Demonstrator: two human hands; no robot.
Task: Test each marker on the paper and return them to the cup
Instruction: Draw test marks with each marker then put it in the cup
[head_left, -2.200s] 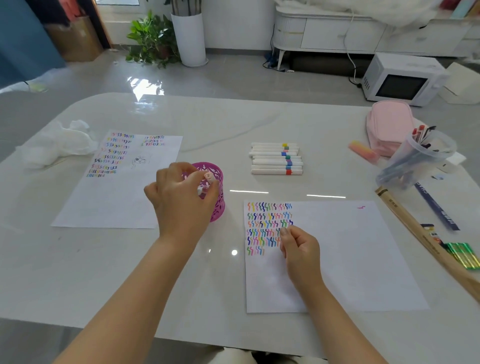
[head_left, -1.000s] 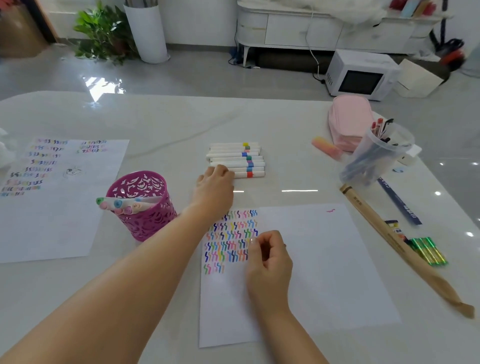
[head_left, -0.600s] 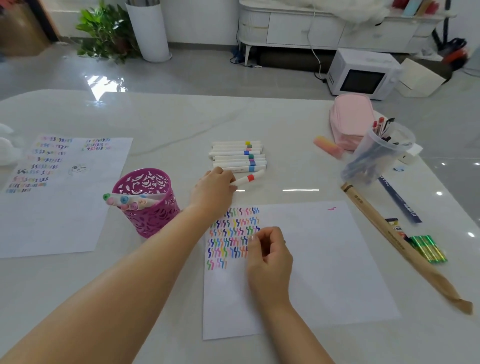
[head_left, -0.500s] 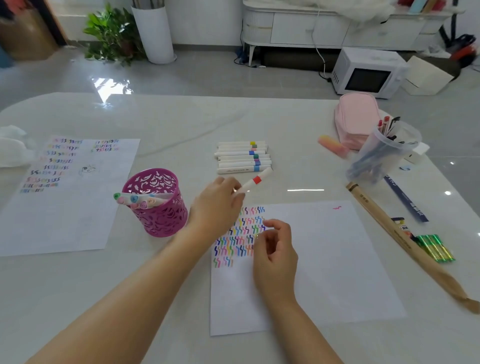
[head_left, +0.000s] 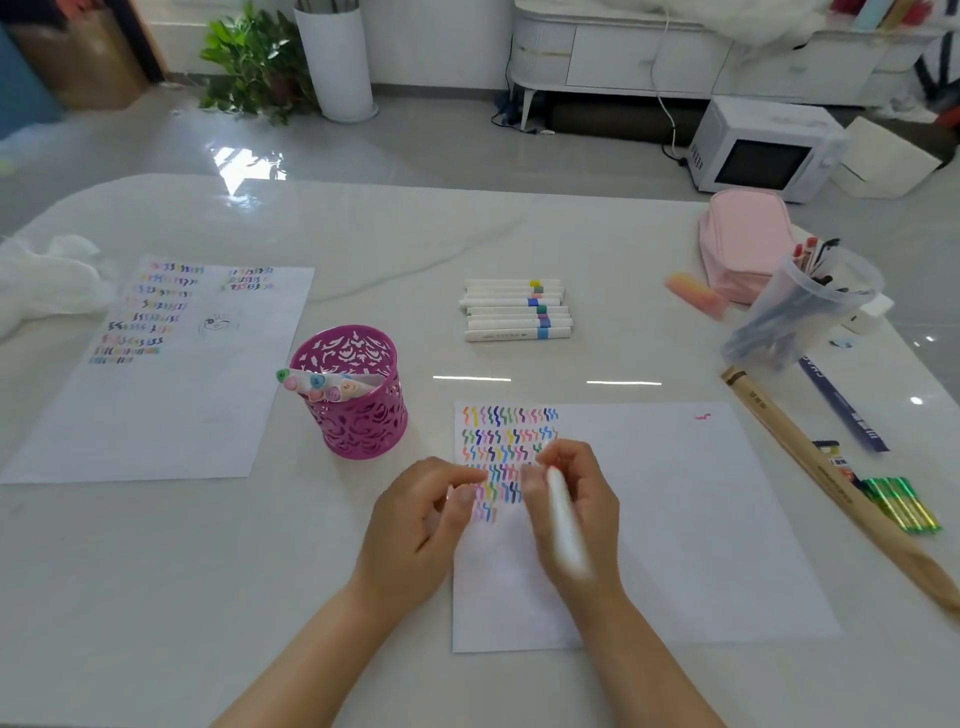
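A white sheet of paper (head_left: 675, 519) with rows of coloured squiggles at its top left lies in front of me. My right hand (head_left: 582, 499) grips a white marker (head_left: 563, 525), blurred, over the squiggles. My left hand (head_left: 415, 519) sits just left of it at the paper's edge, fingers curled and tips together; whether it pinches a cap is hidden. A pink cut-out cup (head_left: 358, 421) left of the paper holds several markers (head_left: 322, 385). Several more white markers (head_left: 517, 310) lie in a row behind the paper.
A second scribbled sheet (head_left: 171, 395) lies at the left, with white tissue (head_left: 47, 280) behind it. At the right are a clear tumbler of pens (head_left: 800, 306), a pink pouch (head_left: 743, 239), a wooden stick (head_left: 831, 478) and green pens (head_left: 904, 504).
My left hand took the red-banded marker from the row and brought it back to the paper. The marker is now in my right hand.
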